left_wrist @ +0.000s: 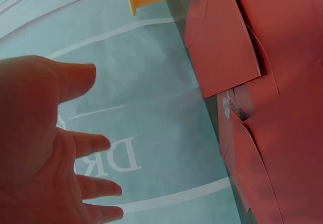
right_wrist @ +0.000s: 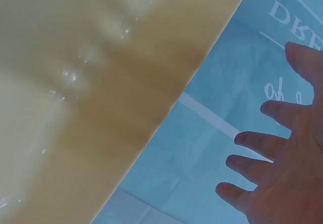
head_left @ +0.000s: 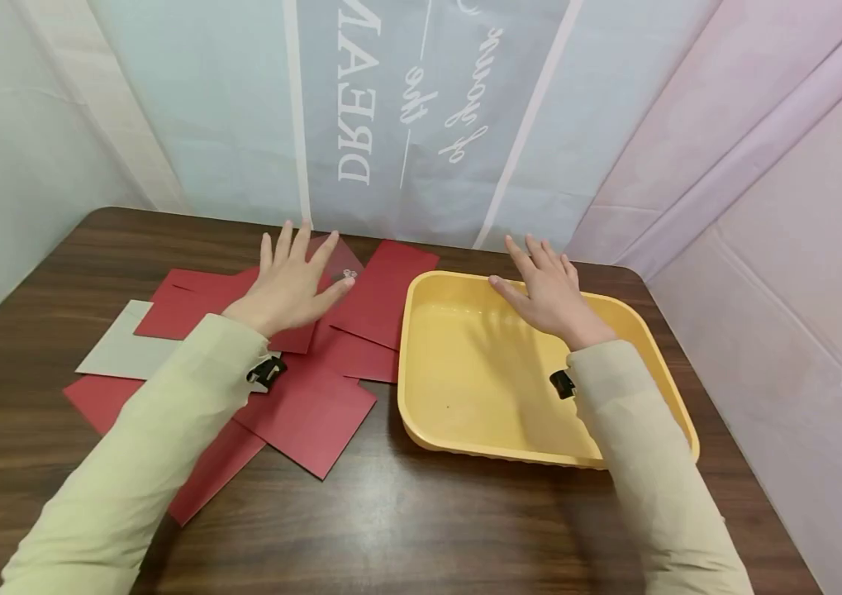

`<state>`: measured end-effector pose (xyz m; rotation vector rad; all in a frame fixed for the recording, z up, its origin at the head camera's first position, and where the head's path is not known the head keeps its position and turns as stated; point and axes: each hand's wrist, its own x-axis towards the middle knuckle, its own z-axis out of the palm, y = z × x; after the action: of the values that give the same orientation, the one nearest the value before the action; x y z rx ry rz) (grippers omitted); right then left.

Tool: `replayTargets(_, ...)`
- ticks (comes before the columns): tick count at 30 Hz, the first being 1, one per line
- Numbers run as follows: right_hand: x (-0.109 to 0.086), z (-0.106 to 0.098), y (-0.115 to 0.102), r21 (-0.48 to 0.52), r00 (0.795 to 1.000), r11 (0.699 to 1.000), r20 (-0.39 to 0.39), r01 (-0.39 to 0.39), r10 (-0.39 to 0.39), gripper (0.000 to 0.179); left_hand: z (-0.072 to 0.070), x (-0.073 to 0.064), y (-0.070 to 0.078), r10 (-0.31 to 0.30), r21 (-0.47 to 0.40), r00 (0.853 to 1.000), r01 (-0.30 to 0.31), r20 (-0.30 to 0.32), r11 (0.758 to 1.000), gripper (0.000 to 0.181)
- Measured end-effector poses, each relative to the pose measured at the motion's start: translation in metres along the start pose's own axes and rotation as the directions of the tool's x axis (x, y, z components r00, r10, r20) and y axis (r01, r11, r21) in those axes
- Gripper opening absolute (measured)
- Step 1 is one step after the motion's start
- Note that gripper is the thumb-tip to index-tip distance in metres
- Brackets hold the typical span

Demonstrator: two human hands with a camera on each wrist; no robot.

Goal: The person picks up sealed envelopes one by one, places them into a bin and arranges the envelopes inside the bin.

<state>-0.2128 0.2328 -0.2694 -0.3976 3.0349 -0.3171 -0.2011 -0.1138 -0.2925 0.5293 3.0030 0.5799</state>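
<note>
My left hand (head_left: 284,289) is spread above a loose pile of red envelopes (head_left: 309,413), its fingers straight and nothing in it. A pale grey envelope (head_left: 119,347) lies among the red ones at the left. Behind the left hand, a translucent sleeve (head_left: 344,254) with a small shiny ornament (head_left: 349,274) shows at the back of the pile. My right hand (head_left: 550,297), also spread and holding nothing, hovers over the far part of a yellow plastic basin (head_left: 458,388). The hand's shadow falls on the basin's floor. In the right wrist view the fingers (right_wrist: 255,143) stand apart.
The brown wooden table (head_left: 391,529) carries the pile on its left half and the basin on its right. A printed cloth (head_left: 428,124) with white lettering hangs along the table's far edge. Pale fabric walls (head_left: 800,248) stand at both sides.
</note>
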Motion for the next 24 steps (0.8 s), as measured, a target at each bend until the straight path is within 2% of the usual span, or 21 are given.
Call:
replayTargets(10, -0.013, -0.008, 0.013, -0.014, 1.000, 1.000, 0.018, -0.005, 0.005, 0.071, -0.001, -0.013, -0.002, 0.031, 0.022, 0.999, -0.030, -0.014, 0.999, 0.072)
replayTargets(18, -0.024, -0.016, 0.016, -0.059, 0.998, 0.997, 0.051, 0.040, -0.037, 0.069, -0.003, -0.023, -0.001, 0.059, 0.047, 0.998, -0.059, -0.003, 0.997, 0.070)
replayTargets(24, -0.031, -0.021, 0.022, -0.054, 0.996, 0.996, 0.049, 0.074, -0.071, 0.068, -0.003, -0.031, -0.002, 0.089, 0.080, 0.995, -0.086, -0.034, 0.993, 0.067)
